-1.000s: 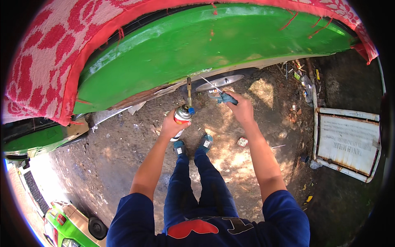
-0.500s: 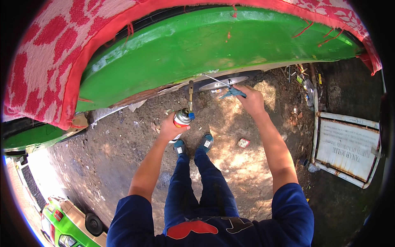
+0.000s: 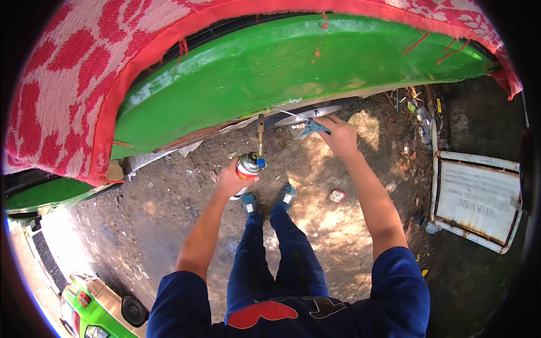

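My left hand (image 3: pixel 230 179) is wrapped round a gas canister (image 3: pixel 247 167) with a brass torch head (image 3: pixel 261 134) fitted on top. The torch's tube points away from me, its tip at the lower edge of a green car body panel (image 3: pixel 225 73). My right hand (image 3: pixel 338 137) is closed on a long thin metal rod tool (image 3: pixel 290 114) with a blue-grey part (image 3: pixel 311 129) by my fingers. Whether that part is a handle, pliers or a cloth is unclear. The rod's tip reaches the panel's lower edge, right of the torch tip. No flame shows.
A red and pink patterned cloth (image 3: pixel 73 107) drapes over the car. A silver wheel rim (image 3: pixel 309 115) sits below the panel. On the right leans a rusty white framed sign (image 3: pixel 476 194). A crumpled packet (image 3: pixel 337 196) lies on the dirt ground. Another green car (image 3: pixel 90 307) stands lower left.
My right hand and the rod have shifted slightly left along the panel's edge, nearer the torch tip. My left hand keeps its grip on the canister, with little movement.
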Motion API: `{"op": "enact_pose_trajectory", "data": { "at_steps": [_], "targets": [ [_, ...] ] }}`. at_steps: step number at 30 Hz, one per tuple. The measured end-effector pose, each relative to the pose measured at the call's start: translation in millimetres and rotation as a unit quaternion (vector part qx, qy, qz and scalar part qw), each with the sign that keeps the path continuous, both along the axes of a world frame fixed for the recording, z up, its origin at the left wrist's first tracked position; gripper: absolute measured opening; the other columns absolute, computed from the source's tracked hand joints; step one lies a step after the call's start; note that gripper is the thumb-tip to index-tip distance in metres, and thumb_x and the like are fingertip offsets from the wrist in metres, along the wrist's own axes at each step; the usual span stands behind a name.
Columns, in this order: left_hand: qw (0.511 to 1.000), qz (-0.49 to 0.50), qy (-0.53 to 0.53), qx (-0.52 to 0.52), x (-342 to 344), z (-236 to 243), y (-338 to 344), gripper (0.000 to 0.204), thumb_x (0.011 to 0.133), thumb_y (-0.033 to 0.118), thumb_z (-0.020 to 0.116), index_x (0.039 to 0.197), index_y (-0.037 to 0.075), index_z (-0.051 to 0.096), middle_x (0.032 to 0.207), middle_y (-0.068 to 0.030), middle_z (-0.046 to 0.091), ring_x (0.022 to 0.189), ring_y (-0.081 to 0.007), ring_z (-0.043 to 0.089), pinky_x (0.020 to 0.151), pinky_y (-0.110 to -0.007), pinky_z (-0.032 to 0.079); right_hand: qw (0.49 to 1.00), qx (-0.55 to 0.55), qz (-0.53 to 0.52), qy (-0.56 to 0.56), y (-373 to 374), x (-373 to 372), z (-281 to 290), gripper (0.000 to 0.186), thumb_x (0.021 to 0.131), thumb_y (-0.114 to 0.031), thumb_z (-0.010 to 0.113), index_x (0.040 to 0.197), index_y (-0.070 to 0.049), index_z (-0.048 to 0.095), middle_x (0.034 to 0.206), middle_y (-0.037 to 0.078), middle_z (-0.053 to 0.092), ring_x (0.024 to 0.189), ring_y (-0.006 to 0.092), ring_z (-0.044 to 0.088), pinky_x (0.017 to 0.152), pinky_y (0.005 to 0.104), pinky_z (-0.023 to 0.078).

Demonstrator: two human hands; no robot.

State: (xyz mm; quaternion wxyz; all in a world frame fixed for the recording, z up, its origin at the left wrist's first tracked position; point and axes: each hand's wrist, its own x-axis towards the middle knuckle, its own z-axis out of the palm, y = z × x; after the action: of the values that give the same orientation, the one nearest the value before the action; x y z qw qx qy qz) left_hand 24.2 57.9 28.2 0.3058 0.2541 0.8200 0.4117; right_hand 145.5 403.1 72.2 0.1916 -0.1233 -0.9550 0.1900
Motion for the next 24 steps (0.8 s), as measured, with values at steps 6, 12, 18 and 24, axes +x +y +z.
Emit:
{"op": "enact_pose_trajectory", "data": {
  "at_steps": [6, 12, 18, 24],
  "targets": [
    [1.0, -0.002, -0.029, -0.006, 6, 17, 9, 0.076, 0.062, 0.035, 0.093, 0.119, -0.001, 0.059, 0.105, -0.0185, 0.07, 0.099, -0.0312, 0.07, 0.087, -0.039, 0.055, 1.0, -0.003, -0.006, -0.005, 12, 2, 4, 0.036, 0.071, -0.015, 0.081, 0.105, -0.024, 0.075, 0.091, 0.0, 0.07, 0.076, 0.0243, 0.068, 0.062, 0.036, 0.056],
    [0.999, -0.001, -0.049, -0.003, 9, 9, -3, 0.076, 0.062, 0.034, 0.093, 0.12, -0.001, 0.059, 0.107, -0.0179, 0.07, 0.099, -0.0298, 0.07, 0.087, -0.039, 0.055, 0.999, -0.01, -0.033, -0.014, 3, 9, 3, 0.034, 0.072, -0.014, 0.08, 0.105, -0.022, 0.076, 0.092, 0.001, 0.071, 0.077, 0.0243, 0.069, 0.062, 0.0346, 0.056],
    [0.999, 0.005, -0.048, 0.002, 11, 2, -10, 0.077, 0.063, 0.035, 0.093, 0.121, -0.002, 0.059, 0.106, -0.0182, 0.07, 0.099, -0.0304, 0.07, 0.088, -0.039, 0.054, 1.0, 0.013, -0.008, -0.017, -14, -1, -1, 0.035, 0.073, -0.014, 0.081, 0.107, -0.022, 0.076, 0.097, 0.001, 0.072, 0.076, 0.0243, 0.069, 0.061, 0.034, 0.056],
    [0.999, 0.0, -0.037, -0.011, 12, 7, -7, 0.077, 0.062, 0.037, 0.093, 0.12, -0.001, 0.059, 0.106, -0.0178, 0.07, 0.099, -0.0311, 0.07, 0.087, -0.04, 0.055, 1.0, 0.012, -0.007, -0.005, 2, -2, 6, 0.037, 0.069, -0.016, 0.082, 0.104, -0.024, 0.076, 0.097, -0.001, 0.071, 0.08, 0.0234, 0.068, 0.066, 0.0342, 0.057]
  ]
}}
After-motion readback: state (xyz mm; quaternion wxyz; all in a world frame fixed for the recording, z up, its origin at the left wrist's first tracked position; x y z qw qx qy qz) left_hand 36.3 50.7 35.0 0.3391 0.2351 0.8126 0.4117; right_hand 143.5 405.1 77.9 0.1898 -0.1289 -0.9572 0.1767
